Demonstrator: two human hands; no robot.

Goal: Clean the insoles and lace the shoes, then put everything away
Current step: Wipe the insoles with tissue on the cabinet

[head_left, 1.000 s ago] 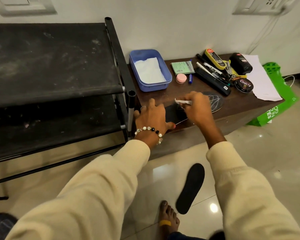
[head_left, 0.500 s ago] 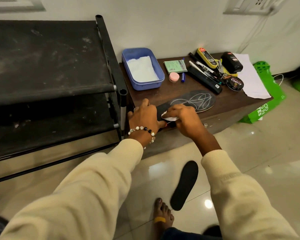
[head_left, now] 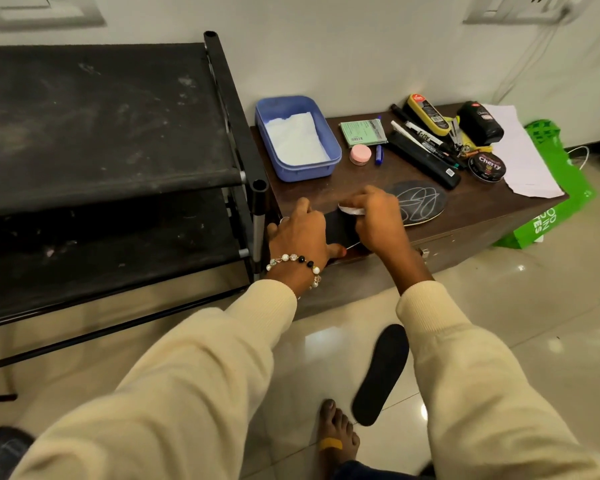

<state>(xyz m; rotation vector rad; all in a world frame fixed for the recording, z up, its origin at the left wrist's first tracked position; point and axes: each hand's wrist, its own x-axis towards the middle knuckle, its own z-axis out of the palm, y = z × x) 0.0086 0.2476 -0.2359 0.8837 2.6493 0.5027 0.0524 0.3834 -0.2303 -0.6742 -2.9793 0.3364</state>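
The round black tin [head_left: 486, 166] carries the word "Cherry"; other labels are too small to read.

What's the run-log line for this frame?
step: wiping insole | left hand: pressing insole on table | right hand: gripping white wipe | second insole: on floor

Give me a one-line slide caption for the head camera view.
Left hand steadies a black insole on the wooden cabinet while the right hand wipes it with a white cloth.
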